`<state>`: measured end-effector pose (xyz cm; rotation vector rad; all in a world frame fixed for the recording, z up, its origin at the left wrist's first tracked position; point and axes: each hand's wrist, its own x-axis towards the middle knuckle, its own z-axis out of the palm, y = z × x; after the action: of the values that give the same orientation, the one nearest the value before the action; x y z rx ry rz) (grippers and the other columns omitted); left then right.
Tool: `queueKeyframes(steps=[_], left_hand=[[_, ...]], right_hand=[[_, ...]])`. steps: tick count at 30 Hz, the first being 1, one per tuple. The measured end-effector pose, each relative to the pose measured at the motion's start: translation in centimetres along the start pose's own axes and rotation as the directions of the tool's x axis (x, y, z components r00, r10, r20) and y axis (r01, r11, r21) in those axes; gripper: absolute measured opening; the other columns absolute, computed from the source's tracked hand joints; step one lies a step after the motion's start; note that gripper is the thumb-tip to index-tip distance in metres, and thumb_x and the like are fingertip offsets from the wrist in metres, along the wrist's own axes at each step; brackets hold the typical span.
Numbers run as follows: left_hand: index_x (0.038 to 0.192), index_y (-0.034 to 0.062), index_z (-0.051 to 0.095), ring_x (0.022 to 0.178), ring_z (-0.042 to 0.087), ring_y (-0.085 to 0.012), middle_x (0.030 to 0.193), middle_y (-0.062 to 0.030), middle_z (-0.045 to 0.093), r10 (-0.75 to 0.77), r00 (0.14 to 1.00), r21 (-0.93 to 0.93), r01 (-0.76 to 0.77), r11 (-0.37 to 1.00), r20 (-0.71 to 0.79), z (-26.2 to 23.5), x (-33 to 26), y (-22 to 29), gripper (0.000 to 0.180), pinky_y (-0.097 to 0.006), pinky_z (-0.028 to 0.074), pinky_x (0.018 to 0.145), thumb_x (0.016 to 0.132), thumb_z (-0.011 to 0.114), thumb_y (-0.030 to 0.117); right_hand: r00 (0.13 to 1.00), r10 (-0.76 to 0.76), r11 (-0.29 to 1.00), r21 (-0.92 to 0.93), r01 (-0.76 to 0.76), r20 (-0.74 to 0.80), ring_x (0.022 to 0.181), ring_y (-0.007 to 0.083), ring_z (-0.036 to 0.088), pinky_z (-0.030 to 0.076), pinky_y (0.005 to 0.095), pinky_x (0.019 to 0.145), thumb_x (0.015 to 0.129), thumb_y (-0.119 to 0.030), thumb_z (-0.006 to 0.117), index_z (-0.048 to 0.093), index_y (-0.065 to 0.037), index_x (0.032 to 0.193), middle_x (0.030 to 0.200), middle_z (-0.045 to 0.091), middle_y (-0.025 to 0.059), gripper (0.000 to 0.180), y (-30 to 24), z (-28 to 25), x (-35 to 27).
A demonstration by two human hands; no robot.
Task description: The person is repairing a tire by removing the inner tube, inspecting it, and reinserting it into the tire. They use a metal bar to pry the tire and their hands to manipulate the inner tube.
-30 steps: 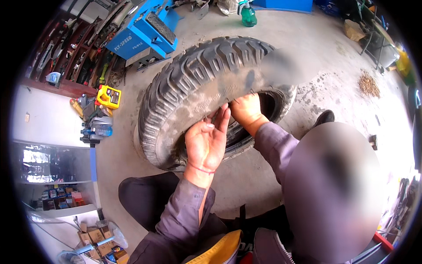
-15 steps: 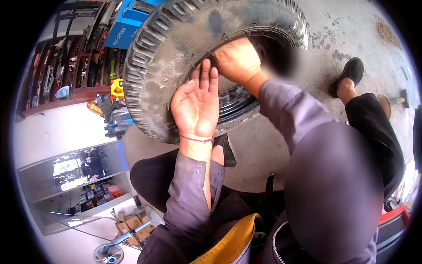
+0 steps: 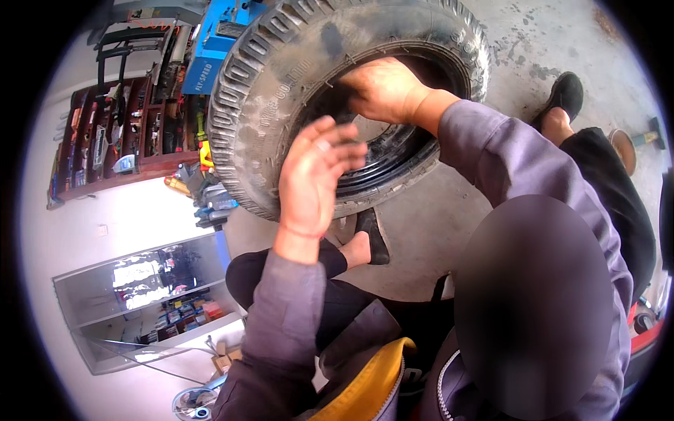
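A large dirty black tyre (image 3: 270, 105) with chunky tread stands in front of me, its round opening facing my hands. My right hand (image 3: 386, 91) reaches into that opening from the right, its back toward me. Dark shadow inside the tyre hides its fingertips, so I cannot make out what they touch. Over the opening's near left edge, my left hand (image 3: 312, 179) is raised with its fingers apart, slightly smeared by motion. Nothing shows in this hand. Below it a dark rim or inner ring (image 3: 379, 158) shows within the tyre.
Tool shelves (image 3: 133, 133) line the left, next to a blue box (image 3: 210, 52). A glass-fronted cabinet (image 3: 151, 281) and a fan-like device (image 3: 196, 401) stand lower left. My shoes (image 3: 564, 97) rest on the concrete floor (image 3: 421, 231). A hammer-like tool (image 3: 649, 133) lies far right.
My left hand has come away from the tyre's inner edge, its fingers parting. My right hand stays in the opening, its forearm swung up and to the right. The view has shifted slightly.
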<state>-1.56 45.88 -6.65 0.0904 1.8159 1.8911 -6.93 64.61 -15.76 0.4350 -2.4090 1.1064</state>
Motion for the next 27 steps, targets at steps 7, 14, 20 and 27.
queueKeyframes(steps=[7, 14, 20, 27], left_hand=[[0.123, 0.003, 0.057, 0.113, 0.06, -0.0344, 0.127, -0.0173, 0.058, 0.412, 0.824, 0.921, -0.334, -0.202, 0.389, -2.3, 0.1, 0.6, 0.04, -0.042, 0.051, 0.093, 0.083, 0.058, 0.005], [0.134, -0.0008, 0.049, 0.126, 0.049, -0.0395, 0.139, -0.0217, 0.047, 0.582, 0.779, 0.972, -0.162, -0.172, 0.233, -2.4, 1.0, -2.7, 0.054, -0.044, 0.042, 0.105, 0.08, 0.057, 0.002], [0.139, -0.0002, 0.045, 0.13, 0.046, -0.0395, 0.143, -0.0218, 0.044, 0.556, 0.802, 0.96, -0.075, -0.271, 0.22, -3.3, 2.6, -2.7, 0.061, -0.044, 0.04, 0.108, 0.08, 0.058, 0.006], [0.147, -0.0034, 0.031, 0.131, 0.041, -0.0425, 0.141, -0.0266, 0.042, 0.639, 0.745, 0.975, -0.074, -0.207, 0.192, -2.3, 7.9, -2.4, 0.083, -0.046, 0.033, 0.112, 0.074, 0.068, 0.011]], right_hand=[[0.999, -0.042, 0.999, 0.034, 0.042, 0.008, 0.101, 0.0348, 0.065, 0.05, 0.0444, 0.09, 0.076, -0.003, 0.057, 0.067, -0.014, 0.117, 0.103, 0.07, 0.0152, 0.044, 0.6, 0.4, 2.7], [0.966, 0.077, 0.997, 0.004, -0.081, 0.245, 0.108, 0.0307, 0.064, 0.05, 0.039, 0.093, 0.078, 0.0, 0.057, 0.068, -0.019, 0.121, 0.112, 0.069, 0.0134, 0.048, -1.4, -0.2, 4.4], [0.999, 0.032, 0.989, -0.141, -0.032, -0.002, 0.105, 0.0308, 0.065, 0.051, 0.04, 0.092, 0.082, -0.006, 0.059, 0.069, -0.018, 0.116, 0.109, 0.07, 0.0125, 0.038, -0.5, 2.8, 4.7], [0.955, 0.29, 0.938, -0.215, -0.271, 0.064, 0.105, 0.0306, 0.066, 0.051, 0.0409, 0.091, 0.085, -0.011, 0.057, 0.069, -0.015, 0.117, 0.108, 0.07, 0.013, 0.034, -0.7, 2.1, 6.6]])
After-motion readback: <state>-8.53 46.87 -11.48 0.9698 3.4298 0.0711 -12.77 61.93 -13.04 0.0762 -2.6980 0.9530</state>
